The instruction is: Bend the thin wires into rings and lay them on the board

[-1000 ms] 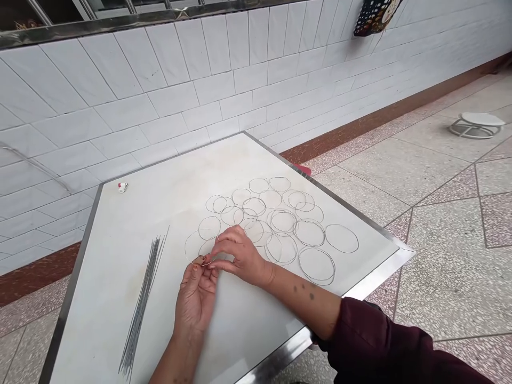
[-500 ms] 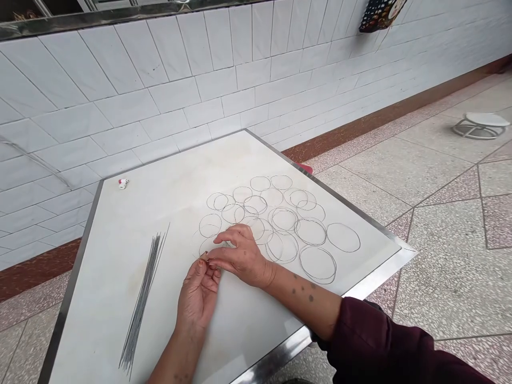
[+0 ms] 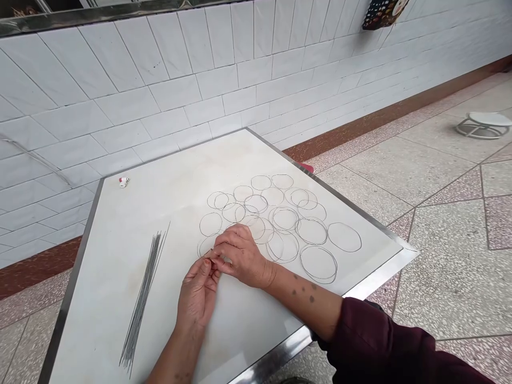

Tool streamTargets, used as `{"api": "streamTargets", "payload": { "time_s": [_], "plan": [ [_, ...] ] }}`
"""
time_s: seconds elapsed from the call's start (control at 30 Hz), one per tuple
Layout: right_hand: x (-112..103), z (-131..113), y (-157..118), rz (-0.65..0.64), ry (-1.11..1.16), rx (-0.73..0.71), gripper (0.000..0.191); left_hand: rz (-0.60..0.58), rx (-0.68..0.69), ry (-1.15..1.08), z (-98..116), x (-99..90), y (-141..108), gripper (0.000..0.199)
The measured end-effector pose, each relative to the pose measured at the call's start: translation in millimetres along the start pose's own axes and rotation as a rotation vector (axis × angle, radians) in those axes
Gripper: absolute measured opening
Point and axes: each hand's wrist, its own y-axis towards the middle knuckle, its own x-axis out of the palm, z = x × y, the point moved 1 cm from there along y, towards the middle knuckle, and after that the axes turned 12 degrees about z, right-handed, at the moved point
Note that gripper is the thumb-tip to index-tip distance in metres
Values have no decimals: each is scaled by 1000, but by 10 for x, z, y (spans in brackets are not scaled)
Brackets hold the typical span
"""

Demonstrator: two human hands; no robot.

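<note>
Both left hand and right hand pinch narrowly above the surface, seemingly on a thin wire the fingers mostly hide. At left, straight wires lie bundled, probably for easy reach. Farther right, wire rings spread out, perhaps against tangling, some partly covered by the right hand. At far left, a small white-and-red object is unclear.

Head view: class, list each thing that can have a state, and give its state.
Left hand: pinched, fingertips at the right's; anything held is too fine to make out.
Right hand: fingers curled, fingertips at the left's.
Wire rings: looped, lying flat, many overlapping.
Straight wires: lying in a loose bundle.
White stool: upright.
Patterned item: hanging, partly out of view.
</note>
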Motion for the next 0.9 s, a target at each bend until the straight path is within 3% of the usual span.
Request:
{"api": "streamTargets", "payload": {
  "time_s": [0.33, 0.9],
  "plan": [
    [-3, -6, -16, 64, 33, 2, 11, 48, -15, -86, 56, 18, 8, 31],
    [29, -49, -29, 47, 75, -54, 6, 67, 66, -89, 51, 13, 32, 35]
  ]
}}
